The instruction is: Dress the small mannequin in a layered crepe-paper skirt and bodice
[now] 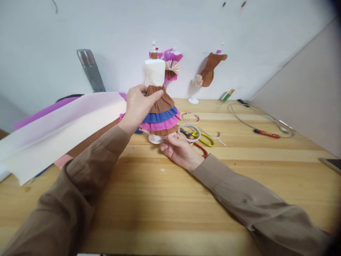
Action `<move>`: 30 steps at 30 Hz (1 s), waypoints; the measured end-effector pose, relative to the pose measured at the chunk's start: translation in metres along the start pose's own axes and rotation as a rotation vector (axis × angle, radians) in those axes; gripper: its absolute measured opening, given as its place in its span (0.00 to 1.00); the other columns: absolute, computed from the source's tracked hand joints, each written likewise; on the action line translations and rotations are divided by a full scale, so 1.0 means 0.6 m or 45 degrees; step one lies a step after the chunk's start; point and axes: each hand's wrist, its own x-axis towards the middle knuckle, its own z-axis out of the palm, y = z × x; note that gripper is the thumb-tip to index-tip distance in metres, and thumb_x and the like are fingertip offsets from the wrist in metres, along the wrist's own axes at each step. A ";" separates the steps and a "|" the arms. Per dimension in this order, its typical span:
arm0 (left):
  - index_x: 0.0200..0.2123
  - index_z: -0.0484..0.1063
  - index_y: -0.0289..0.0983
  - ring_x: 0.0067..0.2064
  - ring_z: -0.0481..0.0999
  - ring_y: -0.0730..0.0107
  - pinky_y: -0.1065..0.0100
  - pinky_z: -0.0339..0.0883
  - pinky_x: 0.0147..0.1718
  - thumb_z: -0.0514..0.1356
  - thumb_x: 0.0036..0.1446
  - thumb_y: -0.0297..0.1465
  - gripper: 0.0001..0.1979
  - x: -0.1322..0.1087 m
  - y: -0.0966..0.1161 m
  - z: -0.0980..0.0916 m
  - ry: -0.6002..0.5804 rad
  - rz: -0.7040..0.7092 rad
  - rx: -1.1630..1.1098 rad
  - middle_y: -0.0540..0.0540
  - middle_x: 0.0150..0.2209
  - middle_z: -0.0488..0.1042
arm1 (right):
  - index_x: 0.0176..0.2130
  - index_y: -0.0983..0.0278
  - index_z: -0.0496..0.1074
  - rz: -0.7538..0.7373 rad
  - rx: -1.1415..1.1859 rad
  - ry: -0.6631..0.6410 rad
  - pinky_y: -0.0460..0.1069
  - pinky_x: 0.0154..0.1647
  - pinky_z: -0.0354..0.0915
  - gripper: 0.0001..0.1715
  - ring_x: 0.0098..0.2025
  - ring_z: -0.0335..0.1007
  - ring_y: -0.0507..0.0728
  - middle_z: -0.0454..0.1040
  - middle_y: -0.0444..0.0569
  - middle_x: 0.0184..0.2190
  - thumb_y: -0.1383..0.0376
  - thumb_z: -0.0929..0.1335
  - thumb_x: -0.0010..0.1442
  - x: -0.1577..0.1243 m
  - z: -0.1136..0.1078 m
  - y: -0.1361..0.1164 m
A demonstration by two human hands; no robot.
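So we're holding our mini dress form [164, 102] upright at the wooden table [160, 213]. Our left hand [137, 106] is gripping it at the waist, thumb lying across the brown top tier of its ruffled skirt [163, 116], fingers wrapping behind. Blue, magenta and more brown are flaring out below that.

Our right hand [181, 149] is sitting low by the dress form's hem and round white base [153, 140], fingers loosely curling; honestly, we can't tell if it's gripping anything.

Container-wise, a grey bottle [92, 73] with a silver lid is leaning into view left of the dress form, towards the wall, and its opaque body is hiding whatever's inside. Right of the dress form, a bigger tape roll [199, 133] is framing dark tool parts in its hole, and a yellow handle [212, 143] is showing just beside it. A thinner tape roll [198, 117] is lying on that side too. Paper sheets [69, 122] are spreading out left of the dress form.
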 end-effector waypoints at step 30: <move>0.26 0.71 0.37 0.36 0.74 0.65 0.66 0.69 0.34 0.69 0.48 0.37 0.12 -0.024 0.013 0.017 -0.094 0.019 -0.019 0.48 0.28 0.75 | 0.39 0.66 0.72 0.222 -0.018 0.031 0.40 0.27 0.72 0.11 0.29 0.79 0.49 0.82 0.51 0.37 0.59 0.70 0.63 -0.003 0.020 0.021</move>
